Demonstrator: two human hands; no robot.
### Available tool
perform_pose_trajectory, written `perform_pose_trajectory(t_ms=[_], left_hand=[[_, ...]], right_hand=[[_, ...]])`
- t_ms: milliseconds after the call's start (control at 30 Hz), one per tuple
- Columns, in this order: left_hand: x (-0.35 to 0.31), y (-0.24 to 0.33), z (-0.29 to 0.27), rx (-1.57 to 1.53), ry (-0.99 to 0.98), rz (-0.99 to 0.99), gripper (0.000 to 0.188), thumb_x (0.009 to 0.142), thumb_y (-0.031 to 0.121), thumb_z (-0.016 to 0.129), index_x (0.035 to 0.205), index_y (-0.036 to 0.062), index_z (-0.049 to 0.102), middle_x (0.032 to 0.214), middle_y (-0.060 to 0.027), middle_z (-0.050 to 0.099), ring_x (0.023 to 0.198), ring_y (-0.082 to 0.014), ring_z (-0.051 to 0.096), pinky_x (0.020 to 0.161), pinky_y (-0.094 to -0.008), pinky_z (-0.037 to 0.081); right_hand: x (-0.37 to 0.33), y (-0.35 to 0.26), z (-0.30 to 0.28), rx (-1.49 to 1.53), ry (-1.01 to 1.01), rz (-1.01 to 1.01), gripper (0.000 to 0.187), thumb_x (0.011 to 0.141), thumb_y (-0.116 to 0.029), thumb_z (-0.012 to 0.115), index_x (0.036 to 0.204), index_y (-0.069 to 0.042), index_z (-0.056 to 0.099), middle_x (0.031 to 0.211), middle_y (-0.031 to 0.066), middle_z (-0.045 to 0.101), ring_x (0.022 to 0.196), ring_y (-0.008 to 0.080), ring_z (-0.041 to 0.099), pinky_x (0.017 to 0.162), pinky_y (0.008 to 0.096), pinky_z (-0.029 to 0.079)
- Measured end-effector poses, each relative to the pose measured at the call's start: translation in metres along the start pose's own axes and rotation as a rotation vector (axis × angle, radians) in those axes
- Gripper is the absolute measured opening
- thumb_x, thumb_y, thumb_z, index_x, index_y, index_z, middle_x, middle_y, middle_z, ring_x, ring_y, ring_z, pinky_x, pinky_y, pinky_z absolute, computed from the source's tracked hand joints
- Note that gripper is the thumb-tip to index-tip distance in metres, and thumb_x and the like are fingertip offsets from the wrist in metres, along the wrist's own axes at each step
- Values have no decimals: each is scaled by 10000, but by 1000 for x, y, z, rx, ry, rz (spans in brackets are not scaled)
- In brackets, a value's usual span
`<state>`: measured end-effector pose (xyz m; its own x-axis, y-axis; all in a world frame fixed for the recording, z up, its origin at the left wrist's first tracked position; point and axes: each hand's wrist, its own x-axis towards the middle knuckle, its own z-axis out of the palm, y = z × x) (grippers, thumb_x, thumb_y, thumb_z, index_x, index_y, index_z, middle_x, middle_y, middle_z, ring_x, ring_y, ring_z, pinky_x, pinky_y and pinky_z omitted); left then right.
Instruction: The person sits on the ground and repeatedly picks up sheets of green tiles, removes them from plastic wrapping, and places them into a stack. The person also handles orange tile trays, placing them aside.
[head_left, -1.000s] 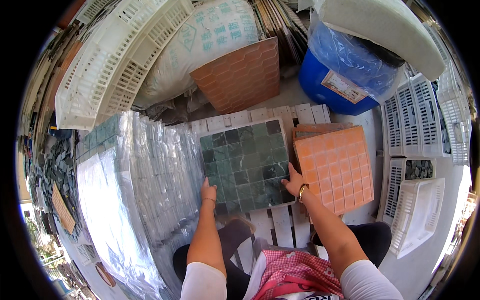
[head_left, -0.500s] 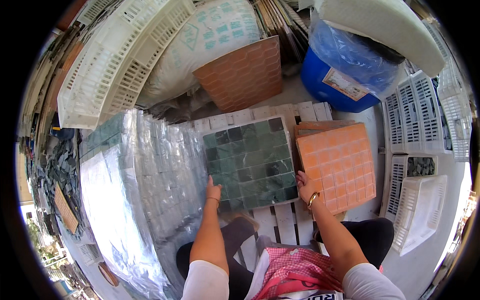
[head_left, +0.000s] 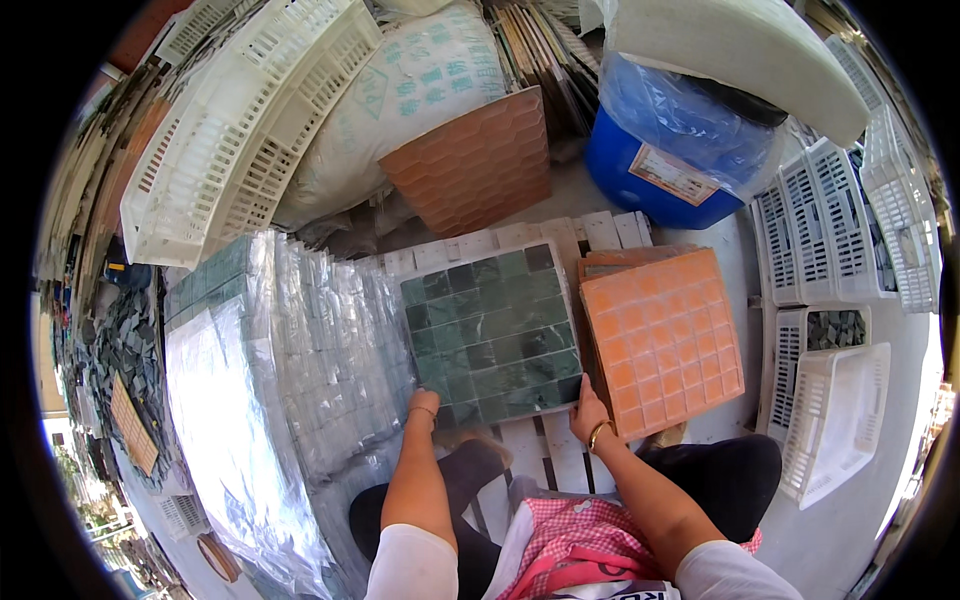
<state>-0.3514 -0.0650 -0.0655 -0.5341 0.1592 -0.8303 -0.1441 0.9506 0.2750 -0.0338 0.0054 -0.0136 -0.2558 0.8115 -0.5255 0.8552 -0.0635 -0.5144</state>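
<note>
A sheet of dark green square mosaic tiles [head_left: 490, 335] lies in front of me, on what looks like a stack of sheets. My left hand [head_left: 424, 402] is closed at its near left corner, fingertips at the edge and partly hidden. At the near right corner, my right hand [head_left: 590, 410], with a gold bracelet at the wrist, grips the side edge with its fingers together. Just right of this hand sits an orange grid tray [head_left: 662, 340] on a small pile of similar trays. Plastic-wrapped stacks of green tile sheets [head_left: 330, 360] stand close to my left hand.
White pallet slats [head_left: 563, 455] show below the sheet. A brown patterned panel [head_left: 475, 160] leans on a white sack [head_left: 420, 90] behind. A blue drum [head_left: 645, 180] stands at far right, with white plastic crates [head_left: 815, 230] beyond. Another white crate [head_left: 190, 190] is at far left.
Both hands have slid toward me along the sheet's sides, down to its near corners. The whole view has shifted slightly; the sheet and orange tray look otherwise unchanged.
</note>
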Motion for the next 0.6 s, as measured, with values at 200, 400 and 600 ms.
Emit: perform_pose_trajectory(t_ms=[200,400,600], left_hand=[[6,-14,-13,-50,-68,14,335,660,30,452,983,-58,477,936,-215,489,820,-331,504,657,-400,399],[-5,27,-3,233,264,329,453,715,90,440,1139,-65,401,1204,-246,387,1114,-357,394,924,-371,326],[-98,100,-2,-74,-34,730,512,748,39,462,1235,-34,321,1318,-193,270,1103,-258,436,911,-295,357]], right_hand=[[-1,1,-12,198,-180,32,646,715,-122,566,1257,20,245,978,230,534,895,345,529,762,374,432],[-49,111,53,837,-162,667,162,799,-184,513,836,-30,543,708,135,605,576,223,591,506,304,488],[-59,132,34,1259,198,943,209,808,-176,468,967,-55,535,873,97,573,679,211,570,542,305,492]])
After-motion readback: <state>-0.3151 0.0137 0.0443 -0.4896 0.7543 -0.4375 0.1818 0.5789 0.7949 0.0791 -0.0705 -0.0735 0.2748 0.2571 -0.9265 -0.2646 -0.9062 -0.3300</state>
